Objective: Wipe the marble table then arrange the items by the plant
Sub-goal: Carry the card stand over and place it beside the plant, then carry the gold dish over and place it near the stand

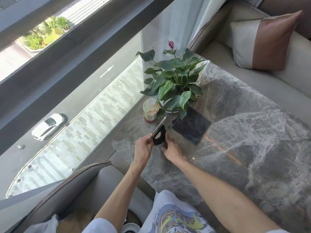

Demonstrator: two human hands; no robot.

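Left hand: closed on the near end of a slim phone, which is held tilted on edge, its long axis running away toward the drink bottle and potted plant. Right hand: fingers spread narrowly around a round black item just beneath the phone; a firm grasp cannot be told. A dark cloth is laid flat just right of both, on the marble table, below the plant.

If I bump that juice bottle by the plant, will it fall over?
Probably it could. The bottle stands upright, tall and narrow, near the marble table edge. Liquid shows only near its bottom, so it is likely light and tippy, and once down its round body may roll.
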